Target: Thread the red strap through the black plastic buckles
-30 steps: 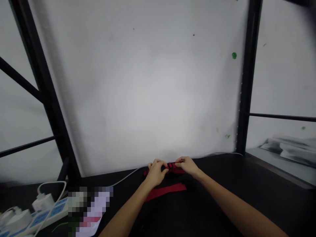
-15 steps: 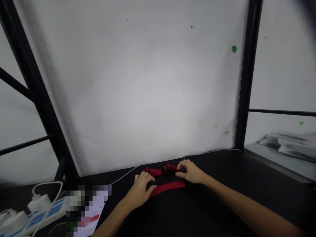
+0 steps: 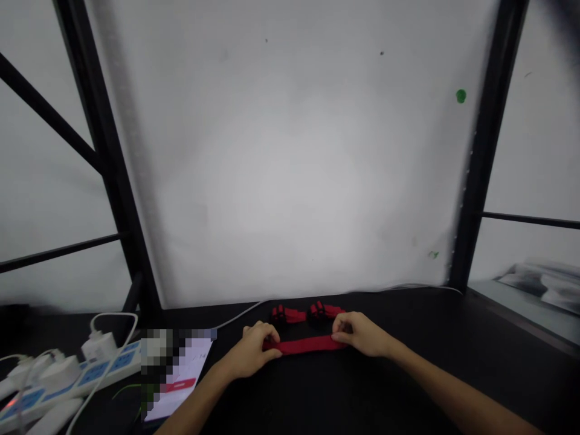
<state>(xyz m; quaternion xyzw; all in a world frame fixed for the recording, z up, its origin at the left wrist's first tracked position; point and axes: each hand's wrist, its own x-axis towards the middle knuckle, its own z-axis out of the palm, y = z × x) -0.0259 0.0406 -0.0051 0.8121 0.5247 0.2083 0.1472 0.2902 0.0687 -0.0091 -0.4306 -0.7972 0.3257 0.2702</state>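
Observation:
A flat red strap [image 3: 307,345] stretches sideways across the black table between my hands. My left hand [image 3: 254,351] is at its left end, with fingers above the strap and thumb below, closed on that end. At the right end, the thumb and fingertips of my right hand [image 3: 365,335] pinch the strap. Just behind it lie two rolled red straps with black parts, one on the left [image 3: 287,315] and one on the right [image 3: 322,311]. My right fingers partly cover the right end of the strap.
On the left stands a white power strip [image 3: 97,374] with blue sockets, plugs and white cables. A phone-like lit screen [image 3: 181,383], partly blurred out, lies beside my left forearm. A grey cable [image 3: 242,312] runs along the white wall [image 3: 299,181]. Black posts [image 3: 487,145] frame the table.
My right hand has come down from the rolled strap to the flat strap's right end. My left hand has closed on the left end. The strap now lies straighter, and the camera view has shifted.

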